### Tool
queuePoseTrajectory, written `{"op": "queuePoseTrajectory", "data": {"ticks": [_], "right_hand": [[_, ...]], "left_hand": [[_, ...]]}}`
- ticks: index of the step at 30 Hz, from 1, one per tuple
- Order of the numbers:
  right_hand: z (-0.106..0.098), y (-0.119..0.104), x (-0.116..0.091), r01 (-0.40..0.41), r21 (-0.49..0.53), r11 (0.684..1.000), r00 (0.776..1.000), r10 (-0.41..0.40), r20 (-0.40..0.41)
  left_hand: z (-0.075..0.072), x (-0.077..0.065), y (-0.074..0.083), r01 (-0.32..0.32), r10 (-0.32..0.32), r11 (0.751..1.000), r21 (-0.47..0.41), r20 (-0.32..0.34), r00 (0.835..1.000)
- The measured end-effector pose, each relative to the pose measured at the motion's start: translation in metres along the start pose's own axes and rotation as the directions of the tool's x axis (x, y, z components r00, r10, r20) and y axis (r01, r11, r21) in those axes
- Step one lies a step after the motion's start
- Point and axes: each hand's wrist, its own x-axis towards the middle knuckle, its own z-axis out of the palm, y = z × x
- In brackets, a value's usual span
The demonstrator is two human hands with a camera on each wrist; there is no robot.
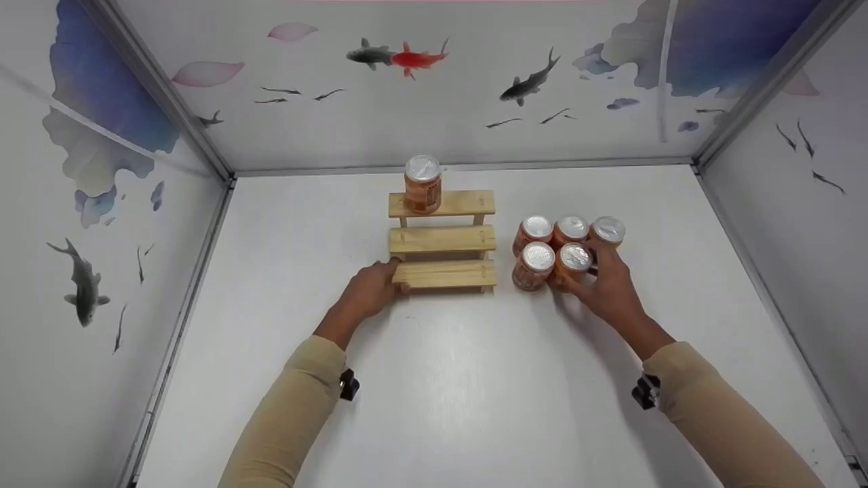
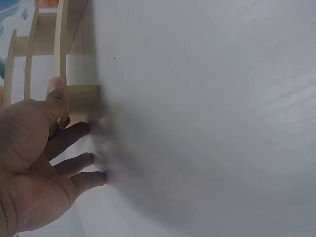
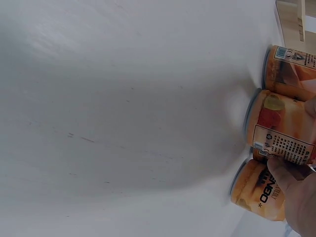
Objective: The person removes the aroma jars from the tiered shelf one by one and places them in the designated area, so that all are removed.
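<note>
A three-step wooden display rack (image 1: 444, 238) stands on the white table, with one orange can (image 1: 424, 186) upright on its top step. My left hand (image 1: 371, 290) pinches the left end of the lowest step, thumb on the board; the other fingers are spread near the tabletop in the left wrist view. To the right of the rack, several silver-lidded orange cans (image 1: 534, 268) stand upright, close together. My right hand (image 1: 614, 288) grips the front right can (image 3: 281, 126), fingers on its far side and thumb at the near side. Its base seems close to the table; contact is unclear.
The white table (image 1: 434, 393) is bounded by a back wall (image 1: 434, 129) and side walls (image 1: 800, 224), printed with fish and leaves. Another can (image 3: 259, 190) stands right beside the gripped one, behind my right fingers in the head view.
</note>
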Motion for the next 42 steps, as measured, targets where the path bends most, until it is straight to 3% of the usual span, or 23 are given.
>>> {"op": "queuePoseTrajectory", "data": {"ticks": [22,33,42], "right_hand": [[-0.012,-0.008,0.004,0.005,-0.207,0.978,0.999,0.005,0.052],[-0.016,-0.013,0.010,0.077,-0.200,0.977,0.996,-0.084,-0.024],[-0.018,-0.033,0.025,0.107,-0.201,0.974,0.993,-0.116,-0.035]], "left_hand": [[-0.002,-0.001,0.002,0.035,-0.035,0.999,0.004,0.035,0.999],[-0.004,-0.004,0.007,0.049,-0.049,0.999,0.001,0.041,0.998],[-0.002,0.000,0.003,0.046,-0.046,0.999,0.005,0.048,0.998]]}}
